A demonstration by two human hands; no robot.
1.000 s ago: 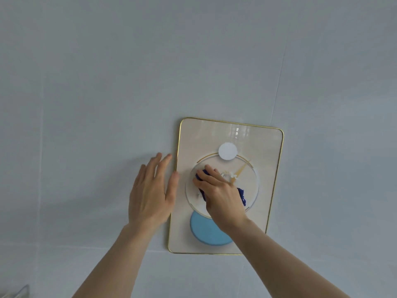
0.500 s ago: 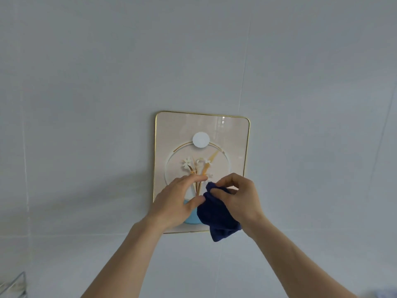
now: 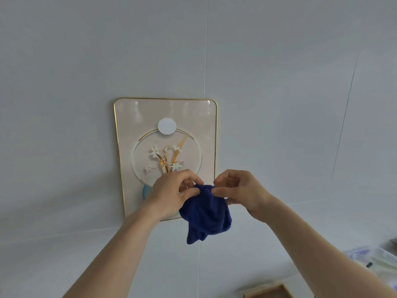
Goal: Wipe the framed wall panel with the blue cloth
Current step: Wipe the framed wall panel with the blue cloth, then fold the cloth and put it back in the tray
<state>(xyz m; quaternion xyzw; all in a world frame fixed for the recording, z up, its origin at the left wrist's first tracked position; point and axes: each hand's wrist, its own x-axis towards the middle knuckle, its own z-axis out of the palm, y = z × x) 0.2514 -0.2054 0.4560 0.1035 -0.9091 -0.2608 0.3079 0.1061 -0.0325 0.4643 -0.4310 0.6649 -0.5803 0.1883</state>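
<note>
The framed wall panel (image 3: 137,117) hangs on the pale tiled wall; it is cream with a thin gold rim, a white disc, a ring and painted flowers. In front of its lower right corner, off the surface, hangs the dark blue cloth (image 3: 206,214), bunched and drooping. My left hand (image 3: 171,194) pinches the cloth's top edge from the left. My right hand (image 3: 240,192) pinches the same edge from the right. The hands and cloth hide the panel's lower part and most of its light blue vase.
Grey-white wall tiles with thin seams surround the panel. At the bottom right, a wooden box edge (image 3: 268,290) and a clear plastic container (image 3: 373,257) show on a white surface.
My right hand lifted the cloth off the panel's middle and drew it back. My left hand left the wall beside the frame and took hold of the cloth too. The view pulled back.
</note>
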